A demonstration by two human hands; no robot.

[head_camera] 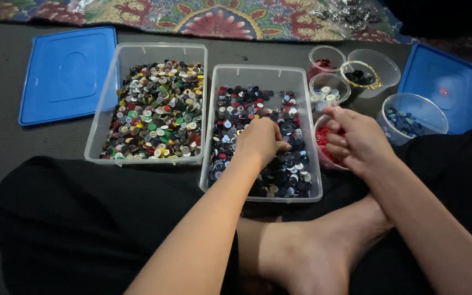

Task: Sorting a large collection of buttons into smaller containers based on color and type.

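Buttons [258,109], mostly dark with some white, blue and red, fill the near clear bin [261,74], which sits on the dark floor just ahead of the crossed legs. Left hand [260,139] rests palm down in this bin, fingers curled into the pile; knuckles hide the tips, so cannot tell whether a button is pinched. Right hand [353,136] hovers at the bin's right edge, over a small cup of red buttons [323,143]. Fingers bent inward, loosely cupped; contents, if any, not visible.

Second bin [151,52] stands to the left, touching or nearly touching the first, and holds mixed colours: green, yellow, red, white, black. Blue lid [66,74] lies flat left of it.

Small clear cups cluster beyond the right hand:
- red cup [326,57], farthest back
- white-button cup [329,90], just beside the near bin
- dark-button cup [370,68], with a gold rim band
- blue-button cup [413,112], rightmost

Second blue lid [454,87] lies right of the cups. Patterned cloth [219,16] runs along the far edge of the floor. Bare foot [312,251] sits below the near bin.
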